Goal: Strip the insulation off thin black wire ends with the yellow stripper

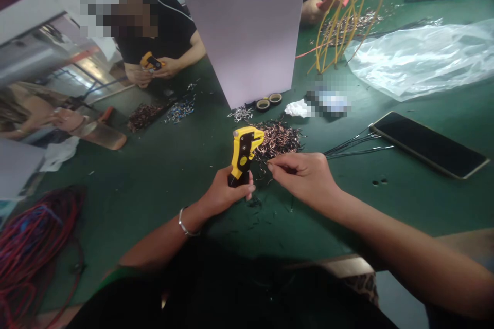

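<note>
My left hand (227, 193) is wrapped round the handle of a yellow and black wire stripper (244, 154), whose jaws point up and to the right. Just right of the tool, my right hand (304, 175) pinches a thin dark wire between thumb and fingertips. Most of that wire is hidden by the hand; a thin end seems to hang below it. Behind both hands lies a heap of short copper and black wire pieces (280, 139). Several black wires (347, 149) with bare ends lie to the right, beyond my right wrist.
A phone (430, 144) lies at the right, near a plastic sheet (424, 59). Tape rolls (263, 105) and crumpled tissue (298, 108) sit by a pale upright panel (247, 25). Red wire coils (38, 236) lie left, near a bottle (102, 134). Co-workers (165, 36) sit across.
</note>
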`<control>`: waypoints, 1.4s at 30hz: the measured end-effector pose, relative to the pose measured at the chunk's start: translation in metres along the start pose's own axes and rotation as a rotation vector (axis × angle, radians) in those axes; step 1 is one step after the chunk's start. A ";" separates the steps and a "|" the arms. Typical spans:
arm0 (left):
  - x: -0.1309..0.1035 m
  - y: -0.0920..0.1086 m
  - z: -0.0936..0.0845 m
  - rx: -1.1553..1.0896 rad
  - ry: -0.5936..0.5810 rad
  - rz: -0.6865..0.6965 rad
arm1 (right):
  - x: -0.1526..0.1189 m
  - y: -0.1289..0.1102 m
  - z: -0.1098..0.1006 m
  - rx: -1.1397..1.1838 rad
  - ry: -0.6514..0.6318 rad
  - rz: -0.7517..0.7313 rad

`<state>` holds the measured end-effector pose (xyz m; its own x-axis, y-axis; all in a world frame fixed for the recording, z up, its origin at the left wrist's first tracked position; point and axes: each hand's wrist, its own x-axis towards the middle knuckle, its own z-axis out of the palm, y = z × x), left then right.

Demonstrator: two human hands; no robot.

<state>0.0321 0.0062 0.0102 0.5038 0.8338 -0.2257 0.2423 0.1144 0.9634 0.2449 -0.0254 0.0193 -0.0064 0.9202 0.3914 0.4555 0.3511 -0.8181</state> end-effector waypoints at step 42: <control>0.001 0.004 -0.007 -0.507 -0.400 -0.084 | 0.022 0.018 -0.016 0.453 -0.039 0.376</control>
<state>0.0277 0.0116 0.0144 0.7939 0.5565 -0.2451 -0.0780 0.4929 0.8666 0.2673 -0.0013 0.0202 0.0455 0.9985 0.0306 0.0067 0.0303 -0.9995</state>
